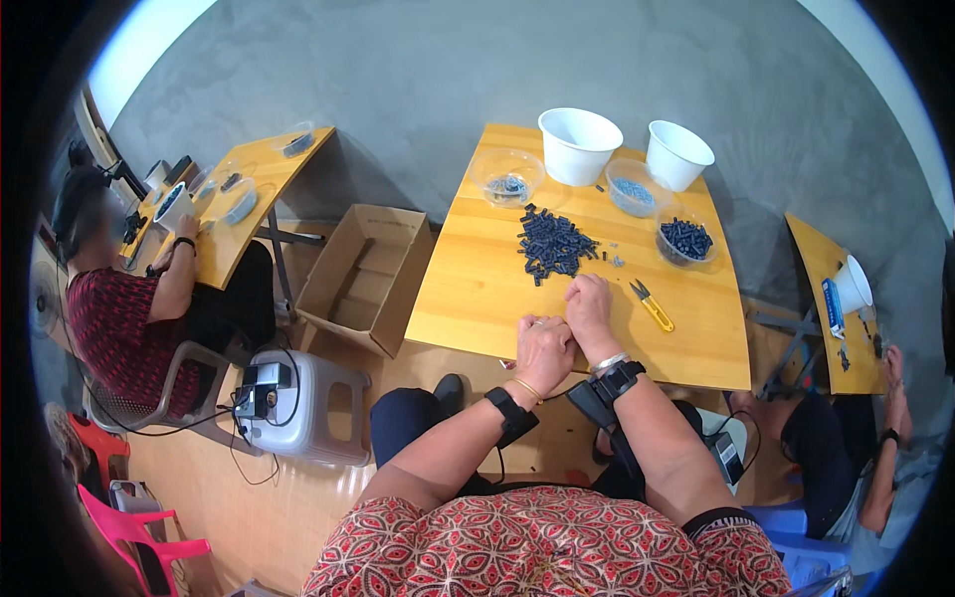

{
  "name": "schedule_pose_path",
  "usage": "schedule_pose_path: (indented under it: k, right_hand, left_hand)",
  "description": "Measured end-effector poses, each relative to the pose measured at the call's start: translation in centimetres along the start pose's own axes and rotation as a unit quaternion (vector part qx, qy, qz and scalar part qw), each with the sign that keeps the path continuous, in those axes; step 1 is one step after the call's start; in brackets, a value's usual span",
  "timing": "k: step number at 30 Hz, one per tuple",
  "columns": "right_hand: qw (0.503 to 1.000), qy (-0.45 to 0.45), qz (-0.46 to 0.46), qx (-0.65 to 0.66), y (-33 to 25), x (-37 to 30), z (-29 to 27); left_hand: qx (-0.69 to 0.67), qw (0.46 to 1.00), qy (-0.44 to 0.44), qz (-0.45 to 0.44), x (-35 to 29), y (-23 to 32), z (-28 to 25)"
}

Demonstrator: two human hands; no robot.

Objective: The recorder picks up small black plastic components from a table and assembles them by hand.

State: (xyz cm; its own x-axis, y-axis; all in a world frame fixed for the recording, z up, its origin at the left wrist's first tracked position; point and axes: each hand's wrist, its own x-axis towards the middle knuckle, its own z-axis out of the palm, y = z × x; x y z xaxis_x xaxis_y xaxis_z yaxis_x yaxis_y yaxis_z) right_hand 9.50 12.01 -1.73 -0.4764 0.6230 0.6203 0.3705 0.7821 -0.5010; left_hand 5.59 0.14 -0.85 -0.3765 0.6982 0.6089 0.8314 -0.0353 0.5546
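Note:
My left hand point(545, 353) and my right hand point(589, 306) are close together over the front part of the yellow wooden table point(463, 308). Both have their fingers curled in; whatever lies between the fingertips is hidden. Just beyond them spreads a heap of small dark blue plastic pieces point(555, 244), with a few small grey bits point(617, 261) beside it. To the right of my right hand lies a pair of yellow-handled thread snips point(654, 306), dark blades pointing away. A clear bowl point(685, 242) of dark blue pieces sits farther back on the right.
Along the back stand two white tubs point(580, 149) and two clear bowls point(637, 189) with light blue pieces. An open cardboard box point(366, 279) and a grey stool point(310, 408) are on the floor at left. People sit at side tables, one left point(134, 289), one right point(875, 478).

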Motion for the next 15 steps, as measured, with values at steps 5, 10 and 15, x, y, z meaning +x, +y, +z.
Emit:
schedule_pose_path:
  k: [5, 10, 15]
  right_hand:
    - [1.000, 0.008, 0.015, -0.017, -0.10, -0.11, 0.16]
    - [1.000, 0.011, 0.002, -0.022, 0.01, -0.09, 0.31]
    - [0.999, 0.004, -0.001, -0.038, 0.22, -0.09, 0.36]
  left_hand:
    - [0.004, 1.000, -0.006, -0.003, -0.13, 0.06, -0.10]
    - [-0.001, 1.000, 0.006, -0.001, -0.16, 0.06, 0.10]
    - [-0.004, 1.000, -0.004, -0.005, -0.01, 0.04, 0.24]
